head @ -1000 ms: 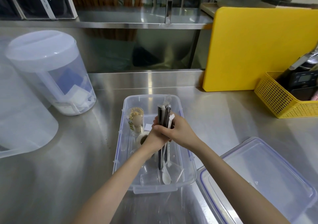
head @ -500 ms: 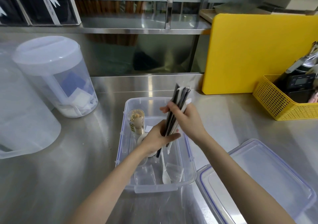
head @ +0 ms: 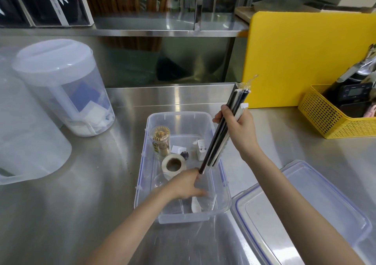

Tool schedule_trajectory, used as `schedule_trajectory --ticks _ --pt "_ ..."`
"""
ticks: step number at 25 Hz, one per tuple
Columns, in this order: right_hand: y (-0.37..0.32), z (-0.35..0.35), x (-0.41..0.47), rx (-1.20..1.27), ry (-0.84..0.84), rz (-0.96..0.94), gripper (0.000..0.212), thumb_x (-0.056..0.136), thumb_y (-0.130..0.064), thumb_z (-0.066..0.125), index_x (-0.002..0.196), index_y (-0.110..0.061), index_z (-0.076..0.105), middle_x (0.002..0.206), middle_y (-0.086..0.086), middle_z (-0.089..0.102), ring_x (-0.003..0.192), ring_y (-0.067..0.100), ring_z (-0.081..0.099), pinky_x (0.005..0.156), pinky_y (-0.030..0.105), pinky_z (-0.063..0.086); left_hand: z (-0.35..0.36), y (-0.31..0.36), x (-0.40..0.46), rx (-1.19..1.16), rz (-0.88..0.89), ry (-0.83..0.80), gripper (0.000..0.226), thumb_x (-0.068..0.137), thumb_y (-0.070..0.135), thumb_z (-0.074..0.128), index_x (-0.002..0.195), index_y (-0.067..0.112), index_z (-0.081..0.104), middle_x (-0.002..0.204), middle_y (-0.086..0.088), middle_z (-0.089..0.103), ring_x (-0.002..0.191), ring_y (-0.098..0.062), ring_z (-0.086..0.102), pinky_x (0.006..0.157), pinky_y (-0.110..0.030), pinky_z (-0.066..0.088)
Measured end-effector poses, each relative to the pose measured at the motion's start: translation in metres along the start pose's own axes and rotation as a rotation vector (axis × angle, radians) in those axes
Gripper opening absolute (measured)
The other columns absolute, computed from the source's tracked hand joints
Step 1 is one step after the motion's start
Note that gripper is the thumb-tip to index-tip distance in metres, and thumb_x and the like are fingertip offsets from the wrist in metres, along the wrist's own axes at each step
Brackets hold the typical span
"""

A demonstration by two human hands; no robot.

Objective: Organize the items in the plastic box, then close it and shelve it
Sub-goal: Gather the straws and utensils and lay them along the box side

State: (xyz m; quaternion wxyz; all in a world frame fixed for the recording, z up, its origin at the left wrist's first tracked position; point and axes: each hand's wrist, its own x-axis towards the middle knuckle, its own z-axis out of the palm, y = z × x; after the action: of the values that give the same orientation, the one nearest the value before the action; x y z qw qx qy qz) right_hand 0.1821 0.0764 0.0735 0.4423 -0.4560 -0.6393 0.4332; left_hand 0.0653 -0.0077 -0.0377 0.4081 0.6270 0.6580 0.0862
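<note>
The clear plastic box (head: 150, 122) sits open on the steel counter in front of me. My right hand (head: 238, 130) is shut on a bundle of black and white wrapped straws (head: 225, 126), held tilted above the box's right side. My left hand (head: 187, 185) reaches down into the near half of the box, fingers on a clear wrapper next to a white plastic spoon (head: 195, 205); whether it grips anything is unclear. Inside the box are a small clear jar (head: 160, 140), a tape roll (head: 174, 165) and a white charger plug (head: 201, 151). The box's lid (head: 305, 213) lies to the right.
A large lidded clear container (head: 61, 87) and a frosted jug (head: 24, 142) stand at the left. At the back right a yellow cutting board (head: 305, 57) leans, with a yellow basket (head: 333, 120) of tools beside it. A steel shelf (head: 162, 28) runs above the counter.
My right hand has lifted the straw bundle up and to the right, out of the box. My left hand let go of the bundle and dropped to the box's near end.
</note>
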Motion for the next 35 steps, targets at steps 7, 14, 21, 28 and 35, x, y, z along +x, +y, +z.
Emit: schedule_trajectory --ticks 7,14,21,28,35 --pt "0.005 -0.003 0.0 -0.034 0.019 -0.011 0.038 0.096 -0.019 0.044 0.06 -0.022 0.057 0.065 -0.008 0.063 0.064 0.004 0.061 0.068 0.013 0.05 0.011 -0.006 0.003 0.12 0.023 -0.153 0.07 0.077 0.036 0.069 0.134 0.013 0.034 0.138 -0.003 0.051 0.123 -0.023 0.051 0.103 -0.036 0.043" --pt "0.005 -0.004 0.001 0.004 0.045 0.014 0.035 0.096 -0.019 0.044 0.064 -0.018 0.058 0.066 -0.005 0.064 0.063 0.003 0.061 0.073 0.02 0.05 -0.01 -0.017 -0.007 0.201 0.106 0.031 0.057 0.08 0.033 0.065 0.131 0.016 0.046 0.133 -0.004 0.05 0.122 -0.02 0.047 0.102 -0.031 0.04" --pt "0.003 -0.001 -0.003 -0.01 0.014 0.009 0.037 0.096 -0.019 0.044 0.061 -0.021 0.057 0.066 -0.008 0.063 0.065 0.005 0.06 0.072 0.019 0.049 -0.021 -0.024 -0.013 0.54 0.06 0.0 0.063 0.083 0.041 0.057 0.138 0.018 0.037 0.142 -0.003 0.041 0.131 -0.022 0.03 0.11 -0.037 0.023" --pt "0.012 0.002 -0.001 -0.062 -0.036 0.019 0.031 0.096 -0.019 0.044 0.071 -0.009 0.062 0.066 -0.006 0.063 0.062 0.002 0.06 0.066 0.012 0.049 -0.036 -0.023 -0.003 0.28 0.078 0.132 0.046 0.089 0.033 0.049 0.131 0.014 0.046 0.133 -0.007 0.051 0.124 -0.021 0.043 0.105 -0.033 0.035" --pt "0.032 0.01 0.007 -0.112 -0.058 0.104 0.027 0.093 -0.018 0.047 0.074 -0.006 0.063 0.066 -0.001 0.065 0.062 0.008 0.063 0.068 0.02 0.052 -0.049 -0.007 0.047 0.224 0.118 0.283 0.066 0.086 0.022 0.058 0.143 0.014 0.026 0.149 -0.007 0.032 0.136 -0.026 0.032 0.111 -0.04 0.032"
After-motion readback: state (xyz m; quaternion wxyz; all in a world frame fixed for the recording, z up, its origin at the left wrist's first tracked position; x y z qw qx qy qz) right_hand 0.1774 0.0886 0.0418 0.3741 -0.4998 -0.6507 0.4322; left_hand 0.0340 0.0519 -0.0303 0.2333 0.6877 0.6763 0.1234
